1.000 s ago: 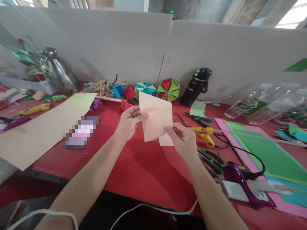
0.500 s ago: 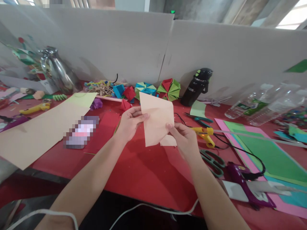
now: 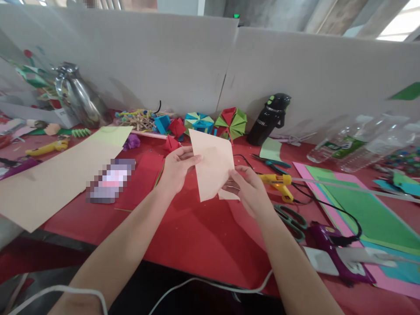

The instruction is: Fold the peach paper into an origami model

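Note:
Both my hands hold a folded piece of peach paper (image 3: 211, 164) in the air above the red table (image 3: 197, 236). My left hand (image 3: 177, 168) pinches its left edge, thumb in front and fingers behind. My right hand (image 3: 247, 190) grips the paper's lower right corner, fingers curled round a folded flap. The paper stands roughly upright, its point up to the left.
Yellow glue gun (image 3: 278, 183), green scissors (image 3: 290, 221) and a purple glue gun (image 3: 337, 253) lie right of my hands. Coloured sheets (image 3: 364, 210) fill the right side. Folded paper shapes (image 3: 229, 122), a black bottle (image 3: 269, 118) and a steel kettle (image 3: 77, 98) stand at the back; a large beige sheet (image 3: 49, 179) lies left.
The paper has tilted slightly and dropped a little. My right hand's fingers have shifted further under the lower right flap. My left hand has stayed put.

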Demonstrator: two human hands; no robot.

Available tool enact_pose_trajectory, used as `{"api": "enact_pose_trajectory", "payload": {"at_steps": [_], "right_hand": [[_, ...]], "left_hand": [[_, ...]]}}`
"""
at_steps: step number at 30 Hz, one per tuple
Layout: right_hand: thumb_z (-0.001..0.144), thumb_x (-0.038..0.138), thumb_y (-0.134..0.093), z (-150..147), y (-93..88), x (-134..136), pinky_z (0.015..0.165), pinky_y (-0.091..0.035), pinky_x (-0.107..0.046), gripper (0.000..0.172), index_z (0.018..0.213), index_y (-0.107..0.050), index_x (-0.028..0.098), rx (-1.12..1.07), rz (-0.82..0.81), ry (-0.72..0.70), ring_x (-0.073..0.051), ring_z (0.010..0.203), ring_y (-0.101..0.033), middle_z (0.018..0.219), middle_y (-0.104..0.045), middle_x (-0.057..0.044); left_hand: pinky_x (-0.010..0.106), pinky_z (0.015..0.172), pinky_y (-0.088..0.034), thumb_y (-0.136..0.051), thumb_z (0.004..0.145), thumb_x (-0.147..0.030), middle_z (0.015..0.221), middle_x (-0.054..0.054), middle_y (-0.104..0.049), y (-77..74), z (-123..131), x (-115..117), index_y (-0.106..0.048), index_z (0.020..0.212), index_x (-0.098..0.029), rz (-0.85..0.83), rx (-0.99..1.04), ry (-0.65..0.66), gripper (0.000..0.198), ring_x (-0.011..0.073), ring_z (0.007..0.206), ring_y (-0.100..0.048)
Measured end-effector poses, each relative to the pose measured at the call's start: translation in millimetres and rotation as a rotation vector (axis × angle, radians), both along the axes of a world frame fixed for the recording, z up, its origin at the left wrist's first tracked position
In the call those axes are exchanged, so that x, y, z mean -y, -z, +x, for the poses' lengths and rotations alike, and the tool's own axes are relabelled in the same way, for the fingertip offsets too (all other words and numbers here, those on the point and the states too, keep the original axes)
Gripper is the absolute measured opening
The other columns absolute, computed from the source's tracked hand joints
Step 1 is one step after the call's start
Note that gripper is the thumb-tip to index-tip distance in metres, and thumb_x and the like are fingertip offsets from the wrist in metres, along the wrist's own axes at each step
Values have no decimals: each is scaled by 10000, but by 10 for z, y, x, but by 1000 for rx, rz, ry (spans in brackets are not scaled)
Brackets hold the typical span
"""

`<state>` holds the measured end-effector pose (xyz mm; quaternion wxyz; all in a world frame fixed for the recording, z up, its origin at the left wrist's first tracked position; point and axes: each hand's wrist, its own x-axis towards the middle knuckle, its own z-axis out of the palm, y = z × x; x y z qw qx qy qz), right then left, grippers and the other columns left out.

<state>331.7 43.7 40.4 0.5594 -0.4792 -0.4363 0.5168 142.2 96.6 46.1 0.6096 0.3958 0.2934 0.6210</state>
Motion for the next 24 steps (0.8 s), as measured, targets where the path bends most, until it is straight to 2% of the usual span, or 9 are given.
{"api": "enact_pose_trajectory", "payload": {"at_steps": [3, 5, 8, 12, 15, 18, 21, 24], "right_hand": [[707, 394, -783, -30, 6, 7, 678, -579, -344, 446, 988, -479, 228, 17, -47, -50, -174, 694, -698, 812, -725, -11], [667, 383, -804, -48, 17, -4, 592, -566, -315, 483, 974, -467, 222, 21, -58, -7, -163, 609, -672, 735, -708, 8], [598, 346, -833, -51, 28, -34, 425, -472, -228, 524, 931, -446, 228, 4, -86, 103, -115, 444, -566, 592, -638, 64], [589, 377, -829, -20, -9, -46, 337, -378, -194, 488, 842, -435, 240, -31, -106, 140, -87, 366, -493, 551, -580, 88], [620, 413, -814, 9, -65, -26, 416, -470, -221, 444, 814, -452, 244, -103, -72, 110, -109, 450, -590, 625, -611, 69], [654, 399, -800, 29, -83, -10, 619, -561, -284, 415, 931, -523, 261, -92, 19, 27, -154, 671, -690, 804, -687, 26], [682, 390, -795, 36, -34, -23, 680, -543, -300, 463, 1053, -553, 260, 27, 117, 13, -144, 683, -664, 771, -679, 26], [684, 410, -798, 49, 32, -58, 677, -521, -293, 448, 1040, -601, 222, 194, 196, 148, -140, 704, -627, 790, -658, 7]], "left_hand": [[350, 815, -541, -845, 581, -201, 870, 75, -749, 12, 23, 13, -703, 906, -150, 19, -5, 0, 359, 198, 814, -702], [343, 790, -546, -840, 592, -211, 857, 70, -749, 15, 41, 38, -706, 903, -153, 62, -44, 5, 344, 196, 796, -700], [337, 774, -549, -821, 627, -233, 886, 72, -748, 16, 68, 88, -717, 918, -162, 176, -167, -12, 317, 208, 819, -696], [329, 793, -543, -779, 682, -235, 916, 74, -745, 21, 88, 116, -725, 878, -168, 271, -304, -68, 214, 220, 864, -694], [337, 802, -541, -780, 665, -208, 909, 70, -746, 35, 74, 78, -725, 867, -173, 252, -283, -147, 212, 225, 863, -694], [350, 798, -546, -787, 643, -197, 925, 74, -745, 52, 41, 19, -721, 908, -171, 192, -203, -173, 274, 226, 866, -693], [355, 771, -557, -806, 615, -201, 942, 80, -741, 77, 21, -21, -705, 915, -162, 93, -129, -101, 320, 218, 847, -692], [344, 731, -563, -817, 591, -196, 966, 94, -736, 104, 33, -25, -697, 926, -152, 10, -126, 4, 359, 212, 824, -693]]}}
